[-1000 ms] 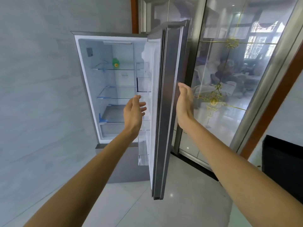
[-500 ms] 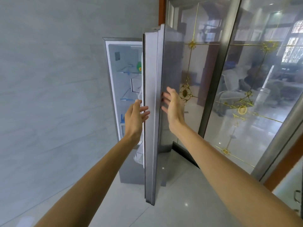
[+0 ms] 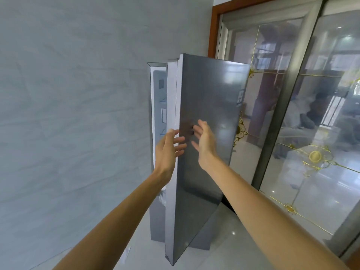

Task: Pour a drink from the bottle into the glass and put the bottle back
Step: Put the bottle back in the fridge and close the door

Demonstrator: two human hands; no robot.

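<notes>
Our left hand [image 3: 167, 151] at the fridge door [image 3: 204, 90] edge and right hand [image 3: 204, 141], at its three o'clock, are spread, empty. We'd push evenly, keeping clear of the gap; bottle and glass unseen.

fridge door [image 3: 204, 98] ajar, only a narrow strip of fridge interior [image 3: 159, 106] showing left of it. right hand [image 3: 204, 142] flat, fingers straight, at the door's grey outer face; motion blur, can't confirm contact. left hand [image 3: 167, 151] spread loose at the door's leading edge. glass sliding doors [image 3: 315, 117] to the right, grey wall [image 3: 74, 114] to the left.
</notes>
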